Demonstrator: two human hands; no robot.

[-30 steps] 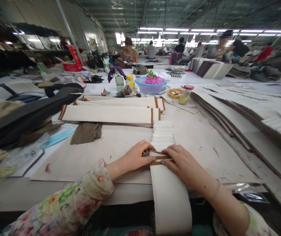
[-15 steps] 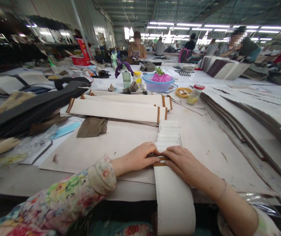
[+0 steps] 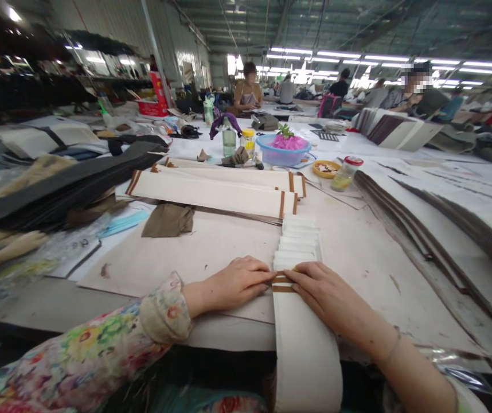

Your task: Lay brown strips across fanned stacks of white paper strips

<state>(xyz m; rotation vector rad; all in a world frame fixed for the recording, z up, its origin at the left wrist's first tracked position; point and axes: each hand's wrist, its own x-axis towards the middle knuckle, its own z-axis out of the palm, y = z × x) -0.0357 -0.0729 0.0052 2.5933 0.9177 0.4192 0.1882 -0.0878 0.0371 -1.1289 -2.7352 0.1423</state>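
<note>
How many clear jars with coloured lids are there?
2: a clear yellow-lidded jar left of the round pale-blue basin, and a clear red-lidded jar right of it. Others may be hidden.

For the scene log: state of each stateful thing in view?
White strip: near part curving down
Left hand: fingertips at strip's edge
Right hand: fingers on strip
Banded strips: piled, lying flat
Red-lidded jar: lid on
Yellow-lidded jar: lid on
Blue basin: uncovered, filled
Yellow dish: uncovered
</note>
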